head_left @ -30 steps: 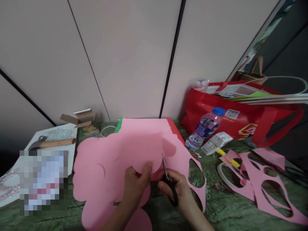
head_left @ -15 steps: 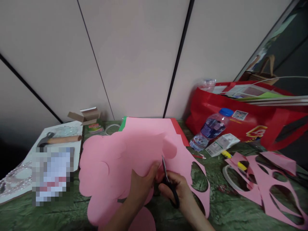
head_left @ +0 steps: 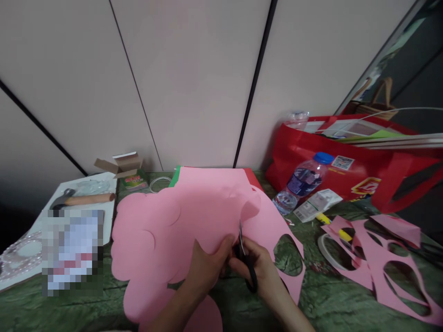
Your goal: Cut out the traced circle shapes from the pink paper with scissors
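your right hand (head_left: 261, 265) is closed around the black-handled scissors (head_left: 250, 269), thumb and fingers curled at the handles. the scissors' long axis runs forward, away from you, with the tip leaning slightly left. the pink paper sheet (head_left: 211, 212) lies forward and left of this hand, its right edge at the blades. your left hand (head_left: 207, 265), just left of the scissors, pinches the sheet's near edge, thumb uppermost and fingertips hidden. both forearms angle inward from below. blade opening is hard to confirm from this view.
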`<state>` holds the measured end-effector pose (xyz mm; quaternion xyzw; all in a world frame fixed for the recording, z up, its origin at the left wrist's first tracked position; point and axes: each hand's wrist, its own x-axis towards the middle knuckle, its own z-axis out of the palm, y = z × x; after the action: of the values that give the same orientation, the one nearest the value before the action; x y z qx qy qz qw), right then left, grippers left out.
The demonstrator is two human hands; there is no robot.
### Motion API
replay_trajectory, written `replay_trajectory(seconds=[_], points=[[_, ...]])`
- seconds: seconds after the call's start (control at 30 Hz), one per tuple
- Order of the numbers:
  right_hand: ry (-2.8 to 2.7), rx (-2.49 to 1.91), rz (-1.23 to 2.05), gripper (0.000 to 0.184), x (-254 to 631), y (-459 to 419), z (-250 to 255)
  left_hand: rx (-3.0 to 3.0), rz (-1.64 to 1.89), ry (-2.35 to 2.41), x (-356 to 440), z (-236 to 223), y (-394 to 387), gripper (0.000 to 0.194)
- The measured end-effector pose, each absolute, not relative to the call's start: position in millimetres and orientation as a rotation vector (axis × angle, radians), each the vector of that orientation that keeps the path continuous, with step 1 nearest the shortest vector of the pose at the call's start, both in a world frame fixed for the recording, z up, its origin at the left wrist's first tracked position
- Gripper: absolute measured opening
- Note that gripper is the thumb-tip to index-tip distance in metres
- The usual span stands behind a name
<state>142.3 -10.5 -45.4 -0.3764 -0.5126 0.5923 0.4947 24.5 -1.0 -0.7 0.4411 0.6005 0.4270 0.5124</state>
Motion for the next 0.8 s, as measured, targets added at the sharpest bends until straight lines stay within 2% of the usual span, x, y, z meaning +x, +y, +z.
replay_trajectory(seconds=[0.2,0.47,0.8], points=[[-1.177,-0.817,1.496,0.025,140.3,-10.7,-45.0,1.108,0.953,1.454,25.1,2.9,-0.7,0.039],[-1.059,-0.693,1.564,0.029,135.4,-10.5,-41.6,1.092,1.02,1.463,28.3,2.8,-3.3,0.036],[-1.161,-0.83,1.487,0.029,140.6,-10.3,-46.0,1.041,1.077,1.484,28.7,6.4,-5.1,0.031]])
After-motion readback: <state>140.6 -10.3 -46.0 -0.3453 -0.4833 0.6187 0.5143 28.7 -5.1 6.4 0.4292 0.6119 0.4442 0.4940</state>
